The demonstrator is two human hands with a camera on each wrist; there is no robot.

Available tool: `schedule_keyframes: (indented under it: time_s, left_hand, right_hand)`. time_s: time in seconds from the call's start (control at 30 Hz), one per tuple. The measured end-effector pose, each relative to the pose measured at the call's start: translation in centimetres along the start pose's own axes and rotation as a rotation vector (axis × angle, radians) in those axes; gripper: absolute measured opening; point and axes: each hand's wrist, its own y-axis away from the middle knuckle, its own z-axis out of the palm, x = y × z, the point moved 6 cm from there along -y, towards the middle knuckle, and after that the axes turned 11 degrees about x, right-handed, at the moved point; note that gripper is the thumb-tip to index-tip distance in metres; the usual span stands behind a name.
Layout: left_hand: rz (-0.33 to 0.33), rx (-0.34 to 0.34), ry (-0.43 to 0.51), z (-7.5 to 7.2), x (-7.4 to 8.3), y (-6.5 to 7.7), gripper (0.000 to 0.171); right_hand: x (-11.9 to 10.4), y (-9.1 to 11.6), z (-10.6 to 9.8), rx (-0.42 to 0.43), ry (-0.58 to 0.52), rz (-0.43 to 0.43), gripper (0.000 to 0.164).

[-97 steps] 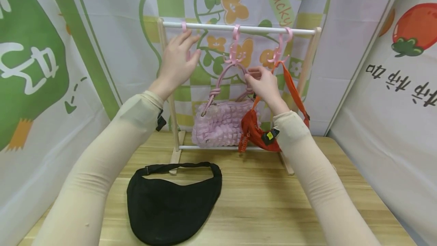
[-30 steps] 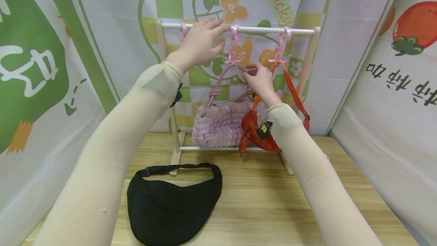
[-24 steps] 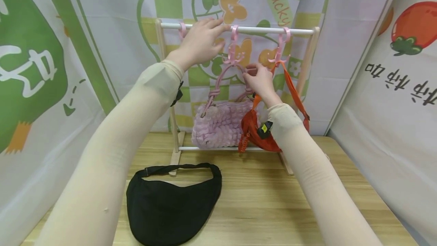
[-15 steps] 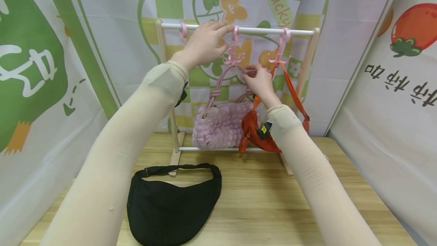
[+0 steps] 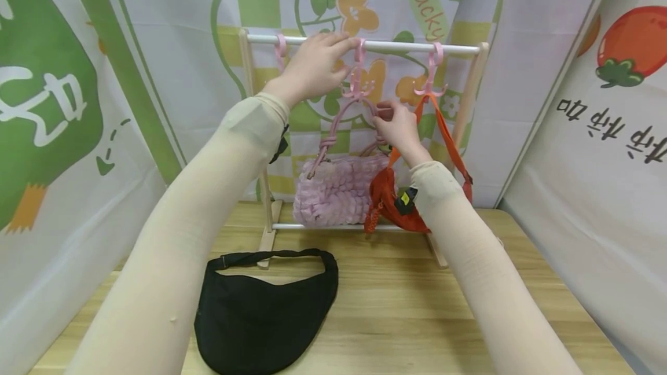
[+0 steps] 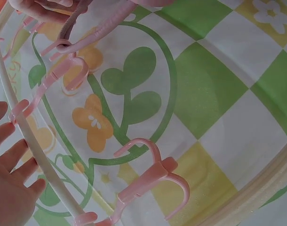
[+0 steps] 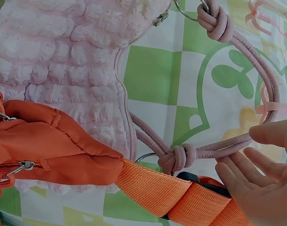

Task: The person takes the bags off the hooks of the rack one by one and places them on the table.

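Observation:
A pink puffy handbag [image 5: 333,192] hangs by its knotted handle [image 7: 223,148] from the middle pink hook [image 5: 357,77]. Thumb and fingers of my right hand [image 5: 398,126] stand on either side of the handle near its top, pinching it loosely. My left hand [image 5: 315,65] reaches over the rail [image 5: 401,46], fingers extended, with the index fingertip at the top of the middle hook. In the left wrist view, the left fingers [image 6: 14,157] lie by the rail. An orange waist bag [image 5: 385,198] hangs from the right hook [image 5: 430,77], partly behind my right wrist.
A black shoulder bag [image 5: 266,317] lies flat on the wooden table [image 5: 396,305] in front of the rack. The left hook [image 6: 143,183] carries nothing. Wooden posts [image 5: 471,88] hold the rail at both ends. Printed curtains surround the table.
My left hand has moved right along the rail, from the left hook to the middle one. The right hand stays at the handle. The orange bag and its hook have shifted slightly right.

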Motion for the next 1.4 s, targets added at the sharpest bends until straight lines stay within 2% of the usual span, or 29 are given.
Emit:
schedule_keyframes:
  time_s: [0.57,1.4]
  left_hand:
    - [-0.012,-0.015,0.004,0.20,0.01,-0.07,0.055]
    - [-0.018,-0.007,-0.002,0.23,-0.15,-0.05,0.054]
  right_hand:
    - [0.02,-0.11,0.15,0.019,0.046,-0.064,0.033]
    - [0.10,-0.13,0.07,0.009,0.061,-0.069,0.029]
